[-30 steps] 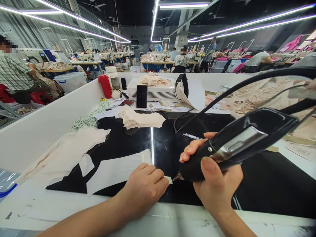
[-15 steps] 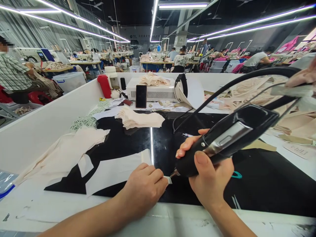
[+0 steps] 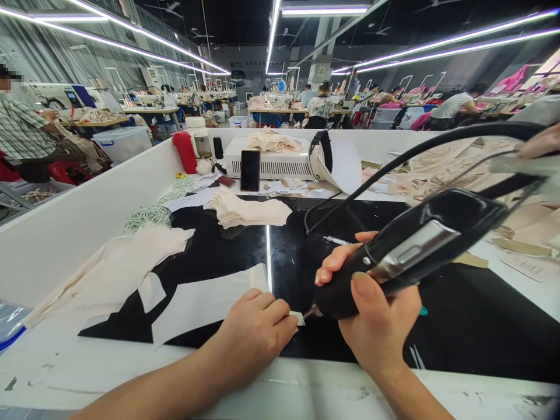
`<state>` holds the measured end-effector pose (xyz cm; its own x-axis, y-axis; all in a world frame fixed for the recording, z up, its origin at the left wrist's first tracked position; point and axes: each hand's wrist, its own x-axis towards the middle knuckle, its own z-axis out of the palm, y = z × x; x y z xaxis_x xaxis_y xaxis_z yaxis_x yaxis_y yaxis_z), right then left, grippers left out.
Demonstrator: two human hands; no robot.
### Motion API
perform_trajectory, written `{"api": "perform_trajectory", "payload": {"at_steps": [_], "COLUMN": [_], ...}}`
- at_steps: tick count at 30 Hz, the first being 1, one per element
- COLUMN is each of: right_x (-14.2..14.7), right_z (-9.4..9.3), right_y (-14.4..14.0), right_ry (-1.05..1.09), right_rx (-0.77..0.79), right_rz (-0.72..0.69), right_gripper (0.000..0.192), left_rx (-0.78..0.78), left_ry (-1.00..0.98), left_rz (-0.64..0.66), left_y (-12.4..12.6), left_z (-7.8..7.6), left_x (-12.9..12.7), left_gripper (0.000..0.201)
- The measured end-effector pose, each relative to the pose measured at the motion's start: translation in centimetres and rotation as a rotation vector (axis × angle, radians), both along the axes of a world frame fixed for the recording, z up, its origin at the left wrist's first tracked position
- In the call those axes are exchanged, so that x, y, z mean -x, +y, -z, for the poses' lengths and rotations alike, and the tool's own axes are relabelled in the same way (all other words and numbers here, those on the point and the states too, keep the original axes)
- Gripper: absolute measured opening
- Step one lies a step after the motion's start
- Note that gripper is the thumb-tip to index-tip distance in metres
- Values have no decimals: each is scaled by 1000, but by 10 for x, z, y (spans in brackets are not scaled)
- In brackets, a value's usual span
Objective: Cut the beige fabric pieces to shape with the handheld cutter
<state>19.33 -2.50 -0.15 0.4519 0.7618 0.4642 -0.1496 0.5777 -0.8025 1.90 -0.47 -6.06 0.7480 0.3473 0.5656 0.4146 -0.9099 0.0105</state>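
Near the front edge of the black tabletop [image 3: 481, 326], a small white piece [image 3: 299, 318] lies under the curled left hand [image 3: 256, 332], which presses it down. Just beside it, the right hand [image 3: 378, 326] wraps tight around a black tool [image 3: 411, 256], tip touching the piece.
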Motion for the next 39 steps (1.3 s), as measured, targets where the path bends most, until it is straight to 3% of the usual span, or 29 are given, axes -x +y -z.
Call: {"api": "perform_trajectory", "payload": {"at_steps": [14,27,39], "right_x": [1,-5,-7], "right_z": [4,3,-3], "right_y": [-4,-4,-1], "right_ry": [-38,-24,-14], "right_rx": [-1,-15,-31], "right_rz": [-18,-7,21], "right_gripper": [37,40,40], "left_rx": [34,126,142], "left_ry": [3,31,34], "left_rz": [11,76,70], "left_y": [3,14,16], "left_z": [3,-3,3], "left_x": [2,31,27], "left_gripper": [24,15,10]}}
